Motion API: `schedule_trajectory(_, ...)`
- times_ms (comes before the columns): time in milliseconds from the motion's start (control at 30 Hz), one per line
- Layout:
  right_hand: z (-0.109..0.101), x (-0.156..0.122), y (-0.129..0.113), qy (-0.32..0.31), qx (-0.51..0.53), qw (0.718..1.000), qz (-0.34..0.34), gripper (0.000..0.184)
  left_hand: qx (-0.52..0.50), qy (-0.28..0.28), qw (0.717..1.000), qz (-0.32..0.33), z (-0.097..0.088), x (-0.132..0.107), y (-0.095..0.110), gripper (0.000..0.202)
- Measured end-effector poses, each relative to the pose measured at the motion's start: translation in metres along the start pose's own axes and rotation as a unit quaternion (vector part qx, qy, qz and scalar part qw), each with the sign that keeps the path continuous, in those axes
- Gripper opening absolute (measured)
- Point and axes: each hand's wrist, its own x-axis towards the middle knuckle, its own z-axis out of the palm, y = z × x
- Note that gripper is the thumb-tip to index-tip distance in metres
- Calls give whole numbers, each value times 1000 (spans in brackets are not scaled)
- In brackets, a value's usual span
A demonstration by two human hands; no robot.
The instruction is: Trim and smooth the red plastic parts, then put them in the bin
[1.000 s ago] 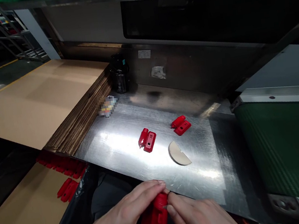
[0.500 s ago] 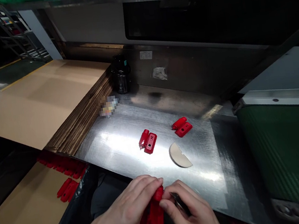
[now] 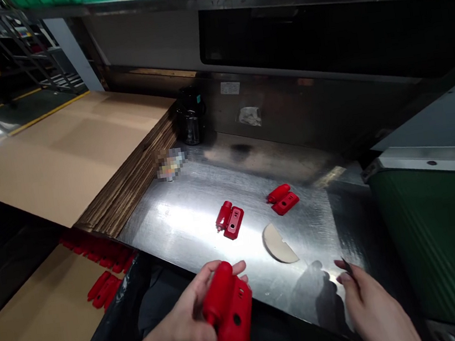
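Red plastic part (image 3: 229,313) clasped in left hand (image 3: 184,324) over table (image 3: 184,221) edge; right hand (image 3: 368,303) apart, pinching thin dark blade (image 3: 347,266).

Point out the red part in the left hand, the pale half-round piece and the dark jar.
red part (image 3: 230,318): head view, its flat face.
half-round piece (image 3: 279,250): head view, middle.
dark jar (image 3: 190,116): head view, body.

A shiny steel worktable (image 3: 200,219) reflects overhead light, flanked by stacked cardboard sheets (image 3: 82,150) and a green bin (image 3: 450,242).
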Motion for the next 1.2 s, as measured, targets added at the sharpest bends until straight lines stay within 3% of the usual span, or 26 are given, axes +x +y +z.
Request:
schedule_trajectory(100,6,8,0,30,-32,999,-11,55,-152,14,988,-25,1,6,2,74)
schedule_trajectory(267,15,21,-29,106,-63,990,-72,64,-131,72,989,7,1,11,3,69)
schedule_trajectory(400,28,12,-63,162,-56,973,-157,56,-99,109,988,40,1,13,1,77)
schedule_trajectory(500,42,0,-88,132,-67,967,-207,46,-77,117,989,42,1,16,2,82)
schedule_trajectory(567,48,-7,-99,124,-81,969,-199,42,-60,124,989,47,2,17,4,83)
schedule_trajectory(733,41,-31,-108,100,-50,975,-194,18,-29,169,981,89,0,21,3,93)
schedule_trajectory(833,37,-63,-116,66,42,976,-202,29,3,200,973,112,-5,22,-4,98)
schedule_trajectory(967,45,-101,-139,39,170,954,-244,42,32,212,966,143,-10,25,-15,103)
schedule_trajectory(1200,57,-108,-153,71,96,949,-293,37,65,226,958,162,-6,23,-16,102)
